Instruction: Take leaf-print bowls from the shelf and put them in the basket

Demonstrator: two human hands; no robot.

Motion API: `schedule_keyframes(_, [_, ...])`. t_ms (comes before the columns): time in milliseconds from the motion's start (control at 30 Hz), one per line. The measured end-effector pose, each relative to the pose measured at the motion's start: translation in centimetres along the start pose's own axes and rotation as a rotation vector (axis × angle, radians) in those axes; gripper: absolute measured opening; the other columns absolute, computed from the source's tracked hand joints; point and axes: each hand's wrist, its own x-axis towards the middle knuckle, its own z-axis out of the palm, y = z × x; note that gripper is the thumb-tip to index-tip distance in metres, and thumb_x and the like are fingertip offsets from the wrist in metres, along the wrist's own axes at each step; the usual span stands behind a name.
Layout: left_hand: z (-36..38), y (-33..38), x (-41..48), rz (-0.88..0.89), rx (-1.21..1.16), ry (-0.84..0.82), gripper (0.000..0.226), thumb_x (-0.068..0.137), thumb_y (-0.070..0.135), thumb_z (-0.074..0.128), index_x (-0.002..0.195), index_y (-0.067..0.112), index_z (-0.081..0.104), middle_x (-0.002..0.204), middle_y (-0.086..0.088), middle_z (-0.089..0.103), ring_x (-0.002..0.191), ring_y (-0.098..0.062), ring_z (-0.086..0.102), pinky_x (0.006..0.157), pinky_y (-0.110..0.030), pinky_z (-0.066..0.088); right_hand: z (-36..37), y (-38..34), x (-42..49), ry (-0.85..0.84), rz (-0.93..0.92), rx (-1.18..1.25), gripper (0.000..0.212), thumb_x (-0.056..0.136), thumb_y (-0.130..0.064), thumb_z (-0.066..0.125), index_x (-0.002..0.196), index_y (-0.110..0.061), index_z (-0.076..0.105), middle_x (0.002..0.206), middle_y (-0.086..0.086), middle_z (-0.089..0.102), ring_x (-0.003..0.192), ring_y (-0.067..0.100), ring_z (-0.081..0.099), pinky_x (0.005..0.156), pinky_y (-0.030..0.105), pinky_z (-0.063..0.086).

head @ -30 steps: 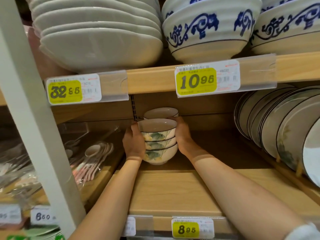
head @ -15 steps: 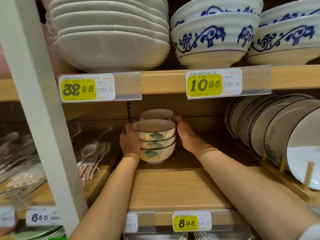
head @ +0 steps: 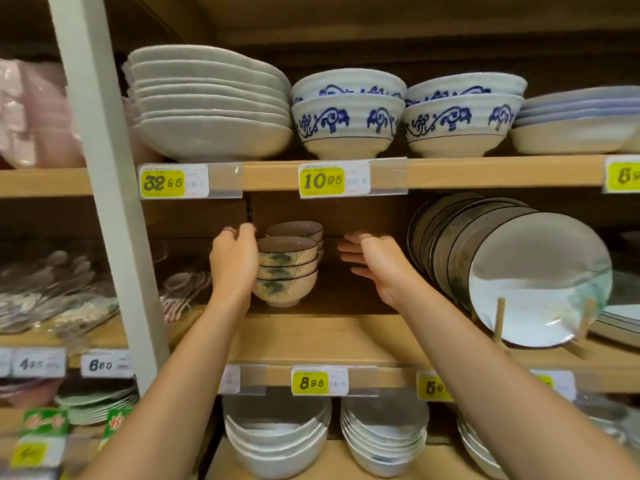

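Moved: right hand (head: 375, 263) has come off the bowls (head: 289, 271) and now sits to their right, apart from them. Both hands clasped the stack a moment ago. View has pulled back, and more shelving shows.
Left hand (head: 233, 263): back toward camera, laid against the stack's left side. Fingers curl at the level of the top rim. Thumb hidden, so I cannot tell whether it grips.
Right hand: released and holding nothing. Fingers spread and relaxed, pointing left toward the stack, with a gap between.
Bowls: three leaf-print bowls nested upright, dark rims, green leaf on cream. They stand far back on the middle shelf (head: 329, 337), left of centre.
Rear bowls (head: 298, 229): same kind, just behind the stack and a little right. Count hidden.
Plates (head: 519, 271): right on the same shelf, standing on edge in a wooden rack (head: 499, 318), dark-rimmed.
Spoons (head: 185, 289): in clear packets, left of the bowls, blurred.
Post (head: 104, 168): pale upright, left and near, crossing all shelves.
Tag (head: 310, 382): yellow, reads 8.95, on the shelf's near edge below the bowls.
Upper shelf: white dishes (head: 211, 109) stacked left, blue bowls (head: 348, 116) to their right.
Lower shelf: white bowls (head: 277, 445) in stacks.
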Motion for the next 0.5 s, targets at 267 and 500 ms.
schedule_keyframes(267, [-6.4, 1.2, -10.5, 0.029, 0.005, -0.086, 0.027, 0.091, 0.025, 0.047, 0.089, 0.028, 0.074, 0.098, 0.011, 0.073, 0.102, -0.006, 0.064, 0.088, -0.028, 0.049, -2.2, 1.7, -7.3, -0.132, -0.059, 0.058, 0.027, 0.096, -0.024, 0.050, 0.118, -0.016, 0.064, 0.107, -0.001, 0.072, 0.102, 0.011, 0.067, 0.094, 0.035, 0.051])
schedule_keyframes(500, [-16.0, -1.1, -17.5, -0.147, 0.012, 0.026, 0.030, 0.094, 0.010, 0.044, 0.083, 0.017, 0.071, 0.078, -0.002, 0.076, 0.079, -0.016, 0.070, 0.075, -0.027, 0.054, 0.6, 5.9, -14.3, -0.283, 0.082, 0.190, 0.018, 0.094, -0.020, 0.052, 0.098, -0.017, 0.069, 0.092, 0.001, 0.077, 0.092, 0.013, 0.072, 0.074, 0.025, 0.055])
